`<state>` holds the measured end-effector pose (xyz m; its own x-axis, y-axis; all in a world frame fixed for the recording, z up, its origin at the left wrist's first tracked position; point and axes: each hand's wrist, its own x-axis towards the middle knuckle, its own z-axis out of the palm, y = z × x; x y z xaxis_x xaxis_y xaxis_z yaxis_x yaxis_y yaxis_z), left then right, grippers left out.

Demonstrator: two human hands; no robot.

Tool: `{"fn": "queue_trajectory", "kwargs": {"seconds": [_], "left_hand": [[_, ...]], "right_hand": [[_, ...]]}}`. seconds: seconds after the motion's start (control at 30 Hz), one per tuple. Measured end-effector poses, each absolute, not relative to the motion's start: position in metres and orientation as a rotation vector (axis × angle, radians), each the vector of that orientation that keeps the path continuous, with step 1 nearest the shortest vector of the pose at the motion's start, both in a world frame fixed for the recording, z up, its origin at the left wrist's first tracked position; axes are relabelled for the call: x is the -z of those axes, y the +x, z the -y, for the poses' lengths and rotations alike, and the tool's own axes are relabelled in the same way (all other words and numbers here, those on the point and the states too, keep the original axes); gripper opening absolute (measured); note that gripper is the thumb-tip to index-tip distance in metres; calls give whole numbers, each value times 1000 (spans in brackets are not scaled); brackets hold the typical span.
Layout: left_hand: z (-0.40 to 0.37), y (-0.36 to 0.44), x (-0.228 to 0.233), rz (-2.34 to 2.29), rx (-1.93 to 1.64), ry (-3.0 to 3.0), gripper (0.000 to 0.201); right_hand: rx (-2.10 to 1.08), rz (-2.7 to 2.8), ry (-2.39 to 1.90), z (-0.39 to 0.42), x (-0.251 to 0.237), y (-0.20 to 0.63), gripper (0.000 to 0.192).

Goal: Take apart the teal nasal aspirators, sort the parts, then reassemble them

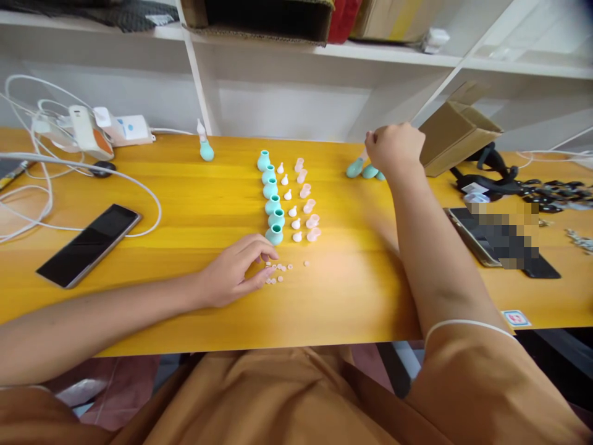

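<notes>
1. Left hand [241, 269], centre: thumb and forefinger are standing apart beside small pale translucent plastic discs [280, 268]; brushing would risk scattering them.
2. It's also sitting near the frontmost turquoise rounded rubbery-looking open-necked bulb [275, 236]; bumping could topple it.
3. Right hand [397, 145], upper right, is curling; can't tell if gripping.
4. White-blue square sticker [516, 318], lower right: showing nothing legible.
</notes>
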<state>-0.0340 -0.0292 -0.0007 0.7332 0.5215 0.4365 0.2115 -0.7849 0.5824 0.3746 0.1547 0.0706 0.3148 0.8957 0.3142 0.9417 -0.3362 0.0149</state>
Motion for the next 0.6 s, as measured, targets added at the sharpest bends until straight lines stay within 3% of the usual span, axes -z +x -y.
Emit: {"fn": "queue_trajectory", "kwargs": {"seconds": [0.6], "left_hand": [[31, -33, -4, -583, -780, 2392, 12]], "right_hand": [[454, 1548, -2305, -146, -85, 364, 53]]}}
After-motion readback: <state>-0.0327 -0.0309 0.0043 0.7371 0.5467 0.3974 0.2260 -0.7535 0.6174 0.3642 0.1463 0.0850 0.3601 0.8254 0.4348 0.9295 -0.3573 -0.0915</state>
